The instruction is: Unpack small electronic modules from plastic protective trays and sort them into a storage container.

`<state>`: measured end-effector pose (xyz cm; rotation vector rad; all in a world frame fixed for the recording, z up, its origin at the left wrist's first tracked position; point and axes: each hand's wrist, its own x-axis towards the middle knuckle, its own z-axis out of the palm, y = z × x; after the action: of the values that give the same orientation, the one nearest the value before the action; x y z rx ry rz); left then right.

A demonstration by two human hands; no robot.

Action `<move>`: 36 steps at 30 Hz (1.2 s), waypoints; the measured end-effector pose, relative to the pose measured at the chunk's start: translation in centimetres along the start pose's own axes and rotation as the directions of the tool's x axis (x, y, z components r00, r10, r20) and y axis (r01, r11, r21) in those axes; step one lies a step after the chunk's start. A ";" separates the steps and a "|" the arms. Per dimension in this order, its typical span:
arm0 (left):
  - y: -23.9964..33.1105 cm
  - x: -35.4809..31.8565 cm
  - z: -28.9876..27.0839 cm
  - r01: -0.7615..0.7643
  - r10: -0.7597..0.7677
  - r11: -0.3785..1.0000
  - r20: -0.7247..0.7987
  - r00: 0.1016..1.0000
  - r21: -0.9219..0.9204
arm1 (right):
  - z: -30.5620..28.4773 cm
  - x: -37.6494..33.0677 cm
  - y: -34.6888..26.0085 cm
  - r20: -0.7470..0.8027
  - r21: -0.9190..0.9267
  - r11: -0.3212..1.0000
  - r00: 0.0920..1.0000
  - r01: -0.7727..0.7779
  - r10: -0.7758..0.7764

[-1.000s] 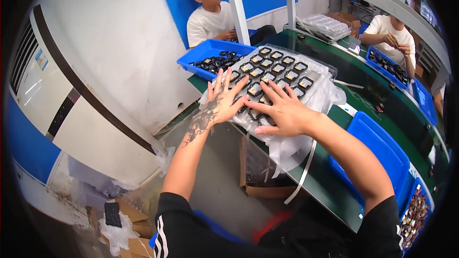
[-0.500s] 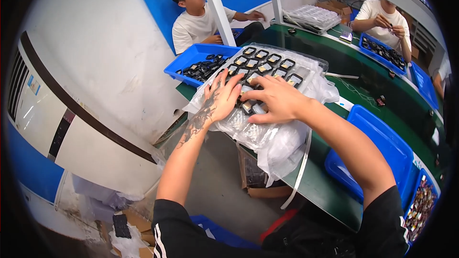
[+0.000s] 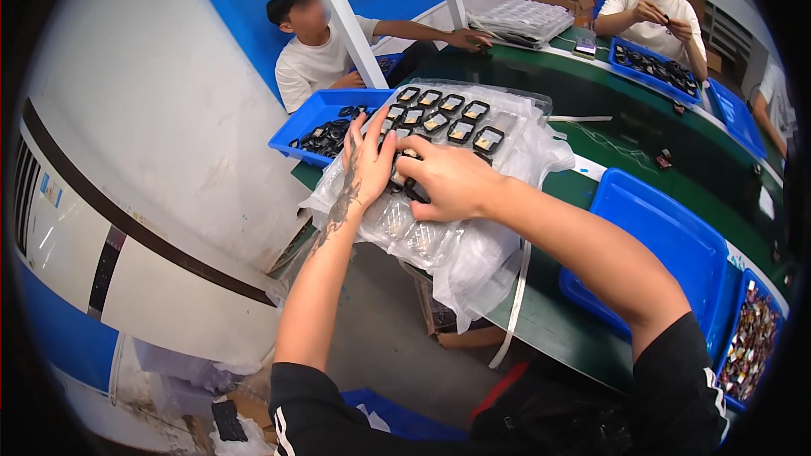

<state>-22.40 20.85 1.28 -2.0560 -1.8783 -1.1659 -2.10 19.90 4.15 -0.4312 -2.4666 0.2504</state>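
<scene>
A clear plastic tray (image 3: 420, 239) lies tilted across the table corner on crinkled clear wrapping (image 3: 477, 270). Rows of small black rounded-square casings (image 3: 461, 131) with pale inner faces fill its far part. My left hand (image 3: 369, 171) rests along the tray's left side, fingers stretched forward over the casings there. Close beside it, my right hand (image 3: 452, 177) curls its fingers and thumb round black casings in the middle of the tray. Its fingertips and part of those casings are hidden under the hand.
A blue bin (image 3: 291, 124) of black parts adjoins the tray's left. On the green table (image 3: 549, 295), a blue tray (image 3: 655, 232) and a bin of small coloured parts (image 3: 750, 329) stand right. Co-workers sit far left (image 3: 325, 55) and far right (image 3: 646, 17). A white post (image 3: 342, 17) rises behind.
My right hand has drawn its fingers in more tightly round the casings, nearer my left hand. The left co-worker's arm now reaches onto the table. The whole view has shifted slightly.
</scene>
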 end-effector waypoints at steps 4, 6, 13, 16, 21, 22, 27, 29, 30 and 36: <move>-0.9 0.6 0.2 0.069 -0.091 0.988 0.168 0.982 0.137 | 0.3 0.3 -1.0 0.017 -0.095 0.993 0.997 -0.074 0.076; -0.9 0.7 0.2 0.078 -0.088 0.994 0.156 0.984 0.072 | 0.1 0.3 -0.9 0.035 -0.138 0.984 0.992 -0.116 0.122; -0.8 0.5 0.3 0.199 -0.196 0.980 0.110 0.974 -0.013 | 1.3 0.2 -0.3 -0.048 -0.141 0.990 0.999 0.007 -0.013; 0.1 0.1 0.1 0.201 -0.204 0.979 0.107 0.973 0.037 | 0.8 0.0 -0.5 -0.079 -0.107 0.993 0.996 -0.041 0.033; -0.4 0.1 1.8 0.088 -0.090 0.988 0.013 0.996 0.125 | -2.2 -0.5 1.1 -0.463 -0.008 1.000 0.886 -0.029 0.022; -0.4 0.4 1.7 0.070 -0.072 0.988 0.008 0.997 0.139 | -3.5 -0.9 1.3 -0.520 -0.007 1.000 0.854 -0.029 0.021; 0.7 0.3 -0.7 -0.165 0.165 0.986 0.124 0.978 -0.009 | -11.6 -9.3 1.7 -0.400 -0.073 0.953 0.884 -0.294 0.242; 2.1 -0.3 -2.3 -0.104 0.097 0.994 0.256 0.962 0.015 | -13.0 -15.0 2.2 -0.125 -0.058 0.896 0.893 -0.441 0.432; 3.4 -0.8 -1.5 -0.089 0.059 0.993 0.333 0.941 0.077 | -13.2 -18.1 2.7 -0.017 -0.023 0.857 0.857 -0.515 0.515; 8.0 -1.2 -0.5 -0.049 0.013 0.995 0.382 0.924 0.085 | -13.0 -31.0 0.8 0.001 -0.091 0.647 0.650 -0.757 0.760</move>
<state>-15.40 17.84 4.07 -2.3849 -2.0000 -0.6881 29.39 10.39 -2.58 -1.5222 -2.1859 0.4975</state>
